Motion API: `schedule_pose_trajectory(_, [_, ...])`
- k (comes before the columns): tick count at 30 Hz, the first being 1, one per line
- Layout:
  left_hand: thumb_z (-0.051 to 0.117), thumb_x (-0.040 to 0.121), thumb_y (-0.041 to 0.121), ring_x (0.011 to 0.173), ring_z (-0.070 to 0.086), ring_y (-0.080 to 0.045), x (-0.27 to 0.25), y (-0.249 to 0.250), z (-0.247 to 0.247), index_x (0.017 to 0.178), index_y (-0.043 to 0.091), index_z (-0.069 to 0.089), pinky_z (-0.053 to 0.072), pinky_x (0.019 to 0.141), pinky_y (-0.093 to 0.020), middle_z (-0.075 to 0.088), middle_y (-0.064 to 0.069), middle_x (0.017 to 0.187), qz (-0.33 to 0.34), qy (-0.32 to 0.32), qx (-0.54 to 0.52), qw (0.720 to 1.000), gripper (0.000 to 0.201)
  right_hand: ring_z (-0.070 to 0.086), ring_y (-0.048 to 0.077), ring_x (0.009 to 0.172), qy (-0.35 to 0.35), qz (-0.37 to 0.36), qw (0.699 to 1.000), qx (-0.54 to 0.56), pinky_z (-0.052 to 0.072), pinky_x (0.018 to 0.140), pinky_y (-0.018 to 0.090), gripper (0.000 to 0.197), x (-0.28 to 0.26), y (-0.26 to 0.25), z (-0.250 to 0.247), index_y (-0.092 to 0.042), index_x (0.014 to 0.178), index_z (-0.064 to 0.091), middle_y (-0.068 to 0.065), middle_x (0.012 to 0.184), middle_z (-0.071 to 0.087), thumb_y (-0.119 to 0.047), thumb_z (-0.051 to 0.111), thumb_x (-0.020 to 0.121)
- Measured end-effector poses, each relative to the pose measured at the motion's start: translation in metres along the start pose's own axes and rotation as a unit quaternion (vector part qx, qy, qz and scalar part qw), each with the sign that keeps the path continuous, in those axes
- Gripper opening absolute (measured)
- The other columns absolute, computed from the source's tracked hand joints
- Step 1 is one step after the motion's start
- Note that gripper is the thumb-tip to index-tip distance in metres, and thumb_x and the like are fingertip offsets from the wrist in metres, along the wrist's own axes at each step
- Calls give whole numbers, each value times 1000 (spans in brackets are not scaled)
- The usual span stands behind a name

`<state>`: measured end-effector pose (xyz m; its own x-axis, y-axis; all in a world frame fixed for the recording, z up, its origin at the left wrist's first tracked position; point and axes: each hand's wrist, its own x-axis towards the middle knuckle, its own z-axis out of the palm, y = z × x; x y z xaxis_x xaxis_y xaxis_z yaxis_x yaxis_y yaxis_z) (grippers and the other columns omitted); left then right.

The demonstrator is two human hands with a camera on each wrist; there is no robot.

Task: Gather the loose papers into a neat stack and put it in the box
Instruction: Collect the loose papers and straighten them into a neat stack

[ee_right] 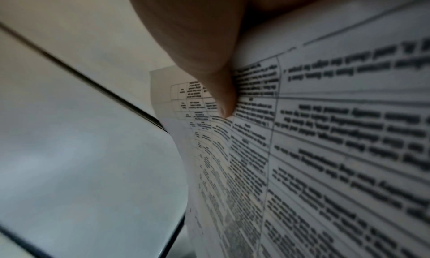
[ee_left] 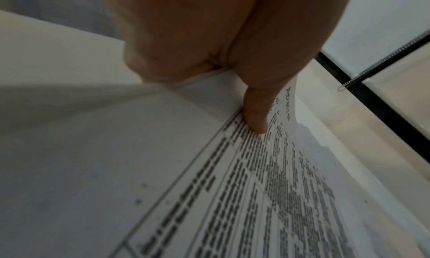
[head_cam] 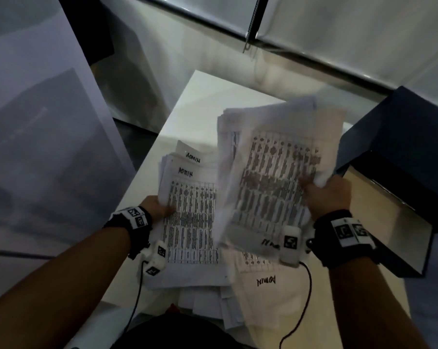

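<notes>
Papers (head_cam: 275, 172) in the right hand (head_cam: 328, 195) are motion-blurred, print unreadable.

I read "ADMIN" handwritten on three sheets: the back sheet (head_cam: 187, 152), the sheet before it (head_cam: 190, 212), and upside down on the near sheet (head_cam: 265, 282). The printed tables are too blurred.

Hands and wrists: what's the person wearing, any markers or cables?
Bare forearms, no sleeves. Left hand and right hand: each wrist carries a black strap with white square-coded tags, plus a white tagged camera pod trailing a black cable.
</notes>
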<state>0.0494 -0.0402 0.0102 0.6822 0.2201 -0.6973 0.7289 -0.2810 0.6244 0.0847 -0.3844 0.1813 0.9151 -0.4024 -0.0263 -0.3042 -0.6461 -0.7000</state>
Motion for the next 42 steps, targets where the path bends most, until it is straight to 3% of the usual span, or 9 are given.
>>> schedule_pose_trajectory(6, [51, 99, 39, 113, 60, -36, -4, 4, -2, 134, 2, 55, 49, 95, -36, 59, -21, 131, 47, 23, 28, 998, 51, 61, 35, 102, -142, 136, 980, -29, 47, 80, 35, 48, -9, 48, 93, 4, 121, 55, 19, 118, 62, -24, 72, 86])
schedule_pose_trajectory(8, [50, 99, 44, 115, 60, -35, -5, 3, 0, 134, 2, 55, 47, 94, -33, 59, -21, 131, 56, 26, 21, 998, 55, 56, 35, 118, -196, 167, 965, -44, 46, 97, 38, 61, -17, 62, 120, 0, 138, 42, 17, 136, 53, -23, 69, 88])
schedule_pose_trajectory(11, [62, 91, 47, 107, 62, -32, -6, 0, 7, 129, 4, 57, 48, 86, -32, 63, -17, 122, 82, 24, 24, 996, 57, 45, 35, 131, -269, 118, 948, -118, 38, 108, 37, 60, -35, 65, 153, -4, 148, 26, 17, 148, 40, -18, 53, 96])
schedule_pose_trajectory(14, [71, 80, 51, 98, 61, -25, -9, -3, 11, 128, 10, 57, 50, 84, -32, 64, -10, 119, 109, 23, 52, 992, 65, 54, 36, 118, -332, 35, 929, -161, 46, 99, 36, 48, -51, 57, 179, -1, 140, 40, 22, 136, 51, -19, 49, 96])
schedule_pose_trajectory(22, [76, 81, 36, 106, 60, -23, -15, 6, -44, 124, 17, 59, 48, 92, -37, 63, -3, 116, 177, 50, -19, 983, 51, 22, 38, 137, -206, 126, 933, -266, 27, 111, 56, 107, -27, 96, 133, -15, 152, 15, 10, 153, 19, -50, 77, 72])
schedule_pose_trajectory(27, [76, 84, 18, 99, 66, -30, -10, 3, -82, 119, 5, 63, 50, 87, -39, 68, -13, 107, 169, 116, -31, 978, 39, 23, 39, 137, -224, 153, 914, -300, 26, 110, 60, 132, -16, 118, 116, -18, 153, 7, 13, 151, 20, -59, 85, 54])
schedule_pose_trajectory(30, [73, 86, 11, 95, 64, -26, -13, 6, -82, 121, 3, 62, 48, 84, -35, 66, -11, 105, 177, 111, -40, 977, 39, 30, 38, 133, -190, 158, 930, -272, 32, 105, 61, 118, -11, 117, 114, -20, 147, 23, 12, 145, 31, -48, 90, 54])
schedule_pose_trajectory(36, [75, 85, 19, 98, 66, -29, -14, 2, -70, 122, 7, 62, 52, 94, -46, 67, -10, 105, 170, 95, -57, 979, 41, 50, 35, 111, -153, 100, 942, -281, 46, 93, 45, 39, -13, 120, 107, -18, 117, 57, 12, 121, 56, -35, 64, 84])
schedule_pose_trajectory(42, [80, 79, 24, 100, 69, -32, -11, -5, -77, 114, 13, 66, 51, 96, -55, 72, -12, 108, 161, 76, -89, 980, 39, 61, 37, 101, -84, 140, 965, -205, 45, 91, 39, 27, -7, 107, 102, -12, 105, 61, 19, 109, 66, -35, 53, 94])
